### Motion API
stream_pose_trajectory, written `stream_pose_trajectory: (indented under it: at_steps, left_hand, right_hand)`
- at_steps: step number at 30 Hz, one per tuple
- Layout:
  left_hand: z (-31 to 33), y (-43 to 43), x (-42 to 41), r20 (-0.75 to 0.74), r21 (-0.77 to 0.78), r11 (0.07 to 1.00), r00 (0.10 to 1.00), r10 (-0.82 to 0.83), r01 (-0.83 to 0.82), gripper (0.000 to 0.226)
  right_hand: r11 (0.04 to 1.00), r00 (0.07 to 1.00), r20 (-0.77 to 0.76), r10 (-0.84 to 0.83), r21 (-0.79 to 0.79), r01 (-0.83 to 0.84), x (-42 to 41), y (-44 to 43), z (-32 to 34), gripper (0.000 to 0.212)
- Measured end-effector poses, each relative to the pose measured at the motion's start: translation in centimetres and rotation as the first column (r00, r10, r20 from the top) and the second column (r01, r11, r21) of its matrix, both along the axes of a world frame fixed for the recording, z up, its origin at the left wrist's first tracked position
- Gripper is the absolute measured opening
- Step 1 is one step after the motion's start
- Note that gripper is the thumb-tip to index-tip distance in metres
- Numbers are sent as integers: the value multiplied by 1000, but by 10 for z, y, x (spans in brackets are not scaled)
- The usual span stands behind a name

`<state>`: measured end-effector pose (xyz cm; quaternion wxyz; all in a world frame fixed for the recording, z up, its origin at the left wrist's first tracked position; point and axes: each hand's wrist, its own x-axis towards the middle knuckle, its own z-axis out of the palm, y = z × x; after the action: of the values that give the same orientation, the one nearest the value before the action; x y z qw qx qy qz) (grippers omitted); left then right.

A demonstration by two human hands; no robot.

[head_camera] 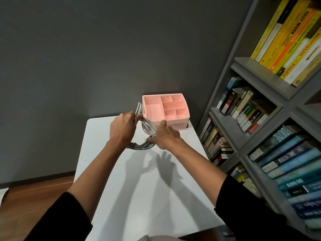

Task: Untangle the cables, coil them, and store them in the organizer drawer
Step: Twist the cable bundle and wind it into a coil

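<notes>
While the left grip (124, 126), a bare hand, is clenched round the upper arc of a coil of grey cable (148, 126), the coil hangs from it tilted above the white desk (139, 197), its top edge rising past the fingers toward the wall. The right grip (165, 135) lies over the coil's lower right bend. Its thumb rests against the strands and one finger stretches toward the front of the pink plastic organizer (178, 118). It looks released rather than clasped, and its shadow on the desk shows splayed fingers. The coil sits just beside the organizer's left front corner, between the two grips.

I count one coil of many strands, one organizer with six open compartments on top, one drawer (175, 125) under them, and two bare forearms coming out of black sleeves. To the right stands one grey bookshelf (260, 79) packed with books.

The left wrist covers part of the coil's lower loop. No cable ends or plugs show, so I cannot tell how many separate cables are wound together. The right grip hides part of the drawer front, and I cannot tell whether the drawer is pulled out.
</notes>
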<state>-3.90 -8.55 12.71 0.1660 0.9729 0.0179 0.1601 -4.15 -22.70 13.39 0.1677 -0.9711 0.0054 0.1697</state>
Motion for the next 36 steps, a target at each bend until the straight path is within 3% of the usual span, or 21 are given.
stream_pose_trajectory:
  at_steps: [4, 7, 10, 12, 17, 21, 25, 29, 30, 33, 36]
  left_hand:
    - [-6, 7, 2, -39, -7, 999, 999, 37, -37, 46]
    - [-18, 12, 1, -83, -20, 999, 995, 47, -49, 44]
    - [-29, 17, 0, -102, -69, 996, 994, 48, -55, 45]
    - [-29, 17, 2, -97, -72, 996, 994, 49, -56, 46]
    - [-34, 44, 9, -104, -150, 980, 988, 113, -128, 50]
    - [-26, 66, 15, -182, -348, 930, 982, 58, -119, 46]
    - [-18, 60, 12, -246, -581, 807, 968, -56, -101, 45]
    - [-22, 53, 7, -320, -646, 751, 941, -107, -134, 45]
    - [-22, 50, 7, -321, -650, 748, 941, -107, -137, 46]
    - [-22, 38, 7, -319, -656, 742, 942, -109, -136, 45]
    - [-21, 21, 7, -320, -637, 761, 941, -113, -125, 45]
  right_hand:
    - [956, 960, 32, 278, -107, -274, 6, -9, 22, 44]
    - [891, 893, 15, 451, 46, -451, 9, -16, 43, 37]
    - [841, 859, 105, 501, 176, -512, 12, -24, 58, 33]
    - [823, 858, 114, 501, 244, -513, 13, -29, 61, 33]
    - [772, 885, -30, 465, 503, -389, 23, -62, 62, 30]
    - [828, 884, -154, 441, 450, -334, 39, -95, 43, 31]
    - [904, 895, -265, 358, 339, -261, 48, -104, 6, 32]
    - [935, 898, -302, 320, 253, -248, 46, -96, -10, 17]
    - [936, 901, -289, 322, 237, -259, 46, -93, -12, 14]
    - [917, 921, -227, 316, 322, -235, 46, -77, -17, 47]
    - [825, 953, 65, 295, 486, -288, 35, -44, -24, 65]
